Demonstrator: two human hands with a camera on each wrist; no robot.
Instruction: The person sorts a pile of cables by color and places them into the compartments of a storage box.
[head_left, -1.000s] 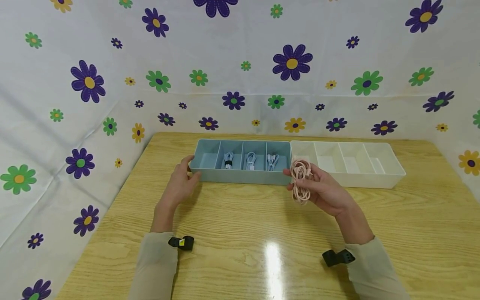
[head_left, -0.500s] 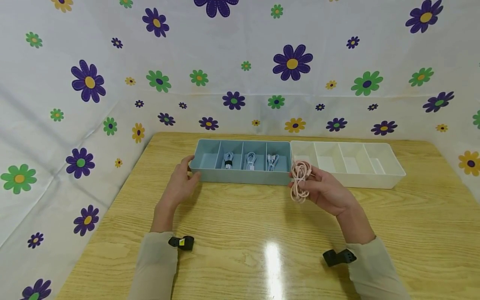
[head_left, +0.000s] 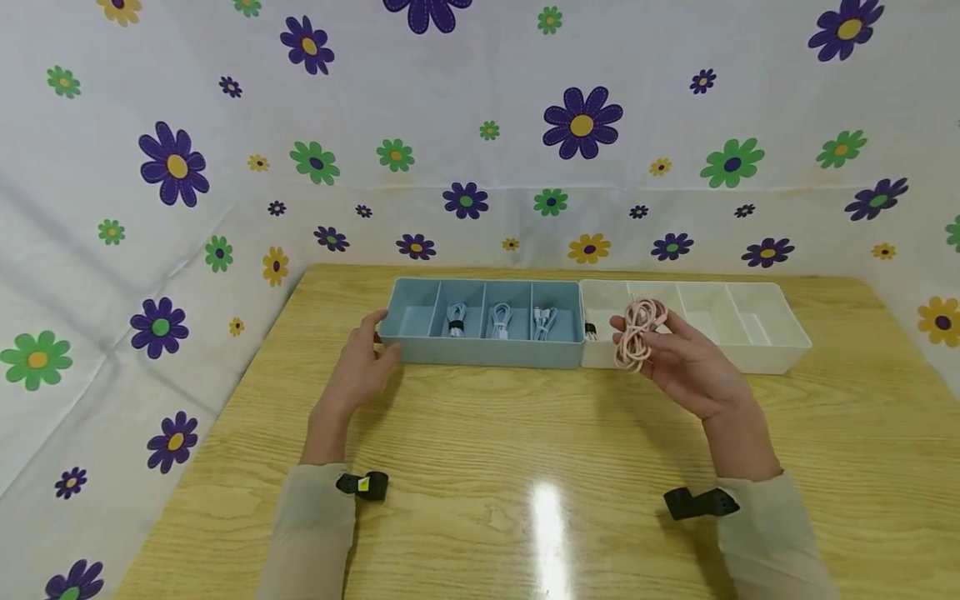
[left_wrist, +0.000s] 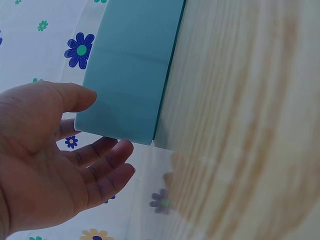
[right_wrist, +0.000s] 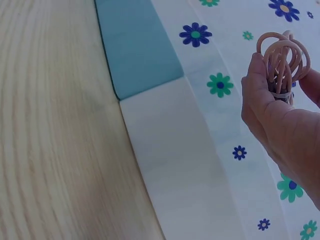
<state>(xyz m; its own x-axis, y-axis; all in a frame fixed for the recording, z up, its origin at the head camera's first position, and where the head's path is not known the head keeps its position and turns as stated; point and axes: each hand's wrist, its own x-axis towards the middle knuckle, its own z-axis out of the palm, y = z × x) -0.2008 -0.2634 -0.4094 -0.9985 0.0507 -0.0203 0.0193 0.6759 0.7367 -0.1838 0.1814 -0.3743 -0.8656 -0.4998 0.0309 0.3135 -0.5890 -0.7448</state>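
My right hand [head_left: 697, 367] holds a coiled pink charging cable [head_left: 636, 337] between thumb and fingers, raised in front of the second compartment of a cream divided box [head_left: 776, 358]. The right wrist view shows the cable's loops [right_wrist: 280, 57] standing above the fingertips. At the far left end of a blue divided box [head_left: 480, 352], my left hand [head_left: 356, 367] touches the corner. Its thumb [left_wrist: 82, 97] overlaps the front wall, while the other fingers are loosely bent around and beyond the end.
Three light-blue coiled cables, including one with a black strap [head_left: 456, 327], lie in separate blue compartments. Part of a black-banded bundle [head_left: 591, 332] shows in the cream box's leftmost compartment. Both boxes stand end to end along the back of the wooden table [head_left: 465, 450], before a flowered cloth [head_left: 510, 158].
My right hand has moved right with the pink cable, from the joint between the boxes to the cream box's second compartment, uncovering the black-banded bundle. My left hand has stayed put.
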